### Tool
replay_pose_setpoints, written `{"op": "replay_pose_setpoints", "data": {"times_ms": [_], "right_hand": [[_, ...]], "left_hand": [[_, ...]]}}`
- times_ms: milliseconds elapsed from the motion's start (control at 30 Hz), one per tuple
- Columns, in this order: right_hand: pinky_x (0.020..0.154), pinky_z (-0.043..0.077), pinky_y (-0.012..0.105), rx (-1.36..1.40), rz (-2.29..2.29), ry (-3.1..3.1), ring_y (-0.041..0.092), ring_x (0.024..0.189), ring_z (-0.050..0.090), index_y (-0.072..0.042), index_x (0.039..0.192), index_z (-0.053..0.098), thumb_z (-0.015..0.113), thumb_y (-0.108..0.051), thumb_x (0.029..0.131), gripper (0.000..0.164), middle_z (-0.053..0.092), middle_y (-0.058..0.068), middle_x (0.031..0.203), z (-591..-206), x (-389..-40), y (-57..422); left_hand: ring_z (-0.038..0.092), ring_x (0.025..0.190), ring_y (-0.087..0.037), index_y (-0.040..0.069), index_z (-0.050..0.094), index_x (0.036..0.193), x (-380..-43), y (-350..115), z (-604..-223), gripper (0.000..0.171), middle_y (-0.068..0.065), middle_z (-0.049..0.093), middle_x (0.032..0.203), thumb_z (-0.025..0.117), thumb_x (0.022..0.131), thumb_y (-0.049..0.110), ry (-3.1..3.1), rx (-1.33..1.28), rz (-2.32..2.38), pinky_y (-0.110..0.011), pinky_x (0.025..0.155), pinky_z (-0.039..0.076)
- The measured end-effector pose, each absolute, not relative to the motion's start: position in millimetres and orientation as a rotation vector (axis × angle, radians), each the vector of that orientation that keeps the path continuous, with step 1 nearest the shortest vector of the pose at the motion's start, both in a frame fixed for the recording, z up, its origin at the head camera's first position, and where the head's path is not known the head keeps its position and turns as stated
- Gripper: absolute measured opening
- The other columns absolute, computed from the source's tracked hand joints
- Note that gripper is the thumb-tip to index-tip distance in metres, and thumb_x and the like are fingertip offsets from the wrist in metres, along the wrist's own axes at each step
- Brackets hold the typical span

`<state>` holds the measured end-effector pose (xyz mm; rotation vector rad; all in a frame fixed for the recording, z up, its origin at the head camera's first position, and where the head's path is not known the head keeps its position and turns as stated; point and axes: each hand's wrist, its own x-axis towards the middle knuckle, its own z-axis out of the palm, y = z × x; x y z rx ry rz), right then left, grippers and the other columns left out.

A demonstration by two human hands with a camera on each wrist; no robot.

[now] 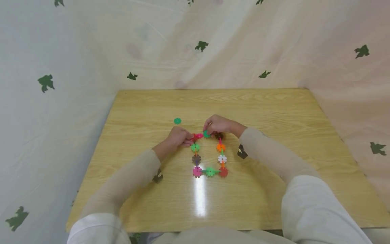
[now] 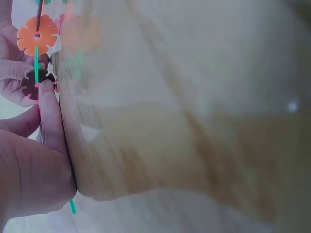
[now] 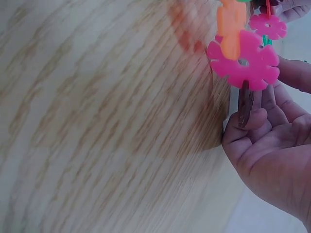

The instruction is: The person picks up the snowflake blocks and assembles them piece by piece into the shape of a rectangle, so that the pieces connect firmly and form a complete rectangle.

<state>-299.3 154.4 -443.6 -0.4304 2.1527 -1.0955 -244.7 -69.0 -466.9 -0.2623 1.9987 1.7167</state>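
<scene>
Flat notched flower-shaped discs, slotted together flat and on edge, form a rectangular frame on the table. My left hand (image 1: 178, 136) pinches the red disc (image 1: 194, 137) at the frame's far left corner, beside a pink disc (image 1: 199, 135). In the left wrist view, its forefinger lies against a dark disc (image 2: 30, 85). My right hand (image 1: 218, 123) pinches a green disc (image 1: 207, 134) on the far side, next to the brown corner disc (image 1: 219, 136). The right wrist view shows that brown disc edge-on at the fingers, under an upright pink disc (image 3: 248, 58).
The frame's near side has a pink disc (image 1: 197, 172), a green disc (image 1: 210, 172) and a red disc (image 1: 223, 172). A loose green disc (image 1: 177, 121) lies beyond my left hand. The wooden table (image 1: 274, 108) meets a draped cloth (image 1: 170, 54) at the back and sides.
</scene>
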Motion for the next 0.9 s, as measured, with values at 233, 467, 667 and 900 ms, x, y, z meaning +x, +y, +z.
{"op": "replay_pose_setpoints", "data": {"times_ms": [233, 467, 667, 900], "right_hand": [[0.065, 0.060, 0.027, -0.413, -1.121, 2.151, 0.018, 0.068, 0.065, 0.007, 0.107, 0.068, 0.064, 0.003, 0.089, 0.018, 0.071, 0.011, 0.087, -445.3, -297.0, 155.0], [0.067, 0.061, 0.027, -0.394, -1.166, 2.135, 0.017, 0.068, 0.065, 0.008, 0.106, 0.068, 0.064, 0.004, 0.089, 0.018, 0.072, 0.012, 0.088, -447.9, -295.7, 152.9], [0.069, 0.062, 0.027, -0.349, -1.208, 2.134, 0.018, 0.070, 0.066, 0.010, 0.106, 0.067, 0.062, 0.004, 0.090, 0.017, 0.072, 0.014, 0.090, -447.6, -293.3, 152.2], [0.068, 0.062, 0.028, -0.351, -1.217, 2.129, 0.017, 0.069, 0.065, 0.009, 0.105, 0.067, 0.062, 0.005, 0.090, 0.016, 0.071, 0.013, 0.089, -449.7, -295.6, 153.2]], "left_hand": [[0.070, 0.057, -0.015, -0.011, 0.071, 0.104, -244.9, -67.9, -467.8, 0.016, -0.013, 0.073, 0.075, 0.068, 0.093, 0.000, 1.985, -0.264, 1.725, -0.024, 0.055, 0.062], [0.069, 0.057, -0.014, -0.011, 0.071, 0.104, -243.9, -68.9, -469.0, 0.016, -0.014, 0.073, 0.075, 0.069, 0.093, 0.000, 1.999, -0.275, 1.728, -0.024, 0.054, 0.061], [0.070, 0.058, -0.014, -0.011, 0.071, 0.104, -242.5, -69.0, -468.2, 0.016, -0.015, 0.073, 0.076, 0.068, 0.093, 0.001, 1.992, -0.277, 1.736, -0.023, 0.055, 0.062], [0.069, 0.057, -0.014, -0.011, 0.070, 0.105, -242.3, -69.2, -468.3, 0.017, -0.013, 0.072, 0.074, 0.068, 0.093, 0.000, 1.989, -0.262, 1.749, -0.023, 0.054, 0.061]]}}
